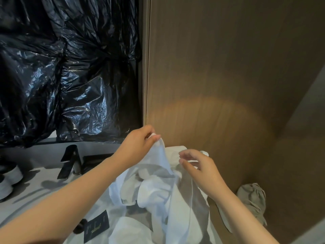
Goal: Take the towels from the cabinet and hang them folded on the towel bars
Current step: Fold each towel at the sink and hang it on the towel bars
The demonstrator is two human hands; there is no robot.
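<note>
1. Head view, hands. Left hand is raised, its fingers pinching a corner of the white towel. Holding that corner high lets the cloth hang and open out, presumably so an edge can be found for folding.
2. Right hand sits just beside the left one and lower, fingers loosely curled over a thin hem that runs down from it. Cannot tell whether it pinches the hem or only brushes it. My guess is that it is feeling along the edge for a second corner.
3. Towel position: held up in front of the person and still rumpled, the lower part bunched and trailing out of the bottom of the frame. It is not folded and not on a bar. No towel bar shows, and no cabinet is plainly identifiable.
4. Judgement: early in this towel's handling, at the straightening stage, with folding still to come.
5. Surface. Pale tabletop on the left carries a black tap, white cups at the far left edge and a black card near the towel.
6. Room. Crinkled black plastic sheet covers the wall above the tabletop. A brown wood panel fills the right, with a warm patch of light low on it.
7. A grey pouch lies low right, beyond the right forearm.
</note>
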